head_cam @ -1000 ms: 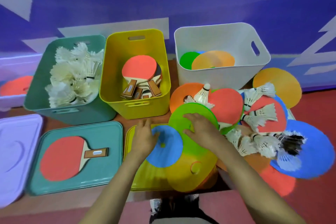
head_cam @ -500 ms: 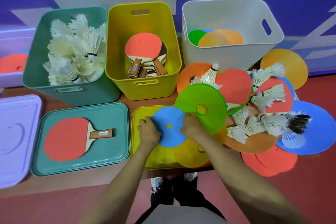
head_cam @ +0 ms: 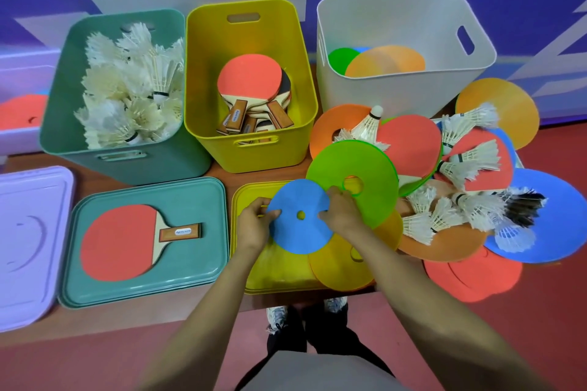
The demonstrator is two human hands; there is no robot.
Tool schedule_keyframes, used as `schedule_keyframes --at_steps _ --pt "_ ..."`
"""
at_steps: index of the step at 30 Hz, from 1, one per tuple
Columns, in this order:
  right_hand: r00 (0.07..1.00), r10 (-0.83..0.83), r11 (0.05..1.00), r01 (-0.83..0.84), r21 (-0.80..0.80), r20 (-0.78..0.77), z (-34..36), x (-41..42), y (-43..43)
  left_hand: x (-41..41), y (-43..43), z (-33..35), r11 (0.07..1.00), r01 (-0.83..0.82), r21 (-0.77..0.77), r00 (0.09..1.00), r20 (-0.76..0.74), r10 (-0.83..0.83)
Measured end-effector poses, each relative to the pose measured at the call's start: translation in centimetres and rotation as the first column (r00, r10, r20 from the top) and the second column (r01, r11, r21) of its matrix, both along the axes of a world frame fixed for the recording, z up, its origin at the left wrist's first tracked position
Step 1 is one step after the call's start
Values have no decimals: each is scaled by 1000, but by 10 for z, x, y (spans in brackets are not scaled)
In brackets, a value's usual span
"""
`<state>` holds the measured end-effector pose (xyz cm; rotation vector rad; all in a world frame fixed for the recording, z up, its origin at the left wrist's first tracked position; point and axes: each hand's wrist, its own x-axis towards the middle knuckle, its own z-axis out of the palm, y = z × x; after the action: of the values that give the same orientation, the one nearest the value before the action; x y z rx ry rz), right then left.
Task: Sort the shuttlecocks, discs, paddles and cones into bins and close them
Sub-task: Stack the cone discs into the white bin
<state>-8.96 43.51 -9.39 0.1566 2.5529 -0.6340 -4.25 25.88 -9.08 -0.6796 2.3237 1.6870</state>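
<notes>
A small blue disc (head_cam: 297, 233) lies over the yellow lid (head_cam: 254, 273). My left hand (head_cam: 254, 224) pinches its left edge and my right hand (head_cam: 341, 213) pinches its right edge. The right hand also touches a big green disc (head_cam: 371, 168) with a round hole. The green bin (head_cam: 95, 152) holds shuttlecocks, the yellow bin (head_cam: 251, 149) holds paddles, the white bin (head_cam: 409, 25) holds discs. Loose shuttlecocks (head_cam: 467, 162) and discs are piled at the right. A red paddle (head_cam: 124, 241) rests on the green lid (head_cam: 143, 289).
A lilac lid (head_cam: 28, 244) lies at the far left, and a lilac bin (head_cam: 19, 136) with a red disc stands behind it. A yellow disc (head_cam: 336, 270) overlaps the yellow lid. The table's front edge runs just below the lids; my legs and shoes show beneath.
My right hand has come off the green disc's top and moved to the blue disc's right edge. Both hands now pinch the blue disc. The view has tilted down slightly.
</notes>
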Motion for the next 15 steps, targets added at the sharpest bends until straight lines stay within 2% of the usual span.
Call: schedule_keyframes --at_steps 3,6,10,15 --pt "989 -57 992 40 -121 -134 10 -2 4 0 -6 14 993 18 119 996 -92 -7" --pt "957 -19 964 -59 -260 -288 30 -5 5 0 -17 26 992 -36 123 989 -140 53" --pt "874 145 919 -292 -263 -464 64 -8 -9 8 -38 35 974 -179 140 960 -191 204" --pt "725 245 829 -500 -248 -644 92 -18 -60 19 -76 47 930 -308 200 882 -307 358"
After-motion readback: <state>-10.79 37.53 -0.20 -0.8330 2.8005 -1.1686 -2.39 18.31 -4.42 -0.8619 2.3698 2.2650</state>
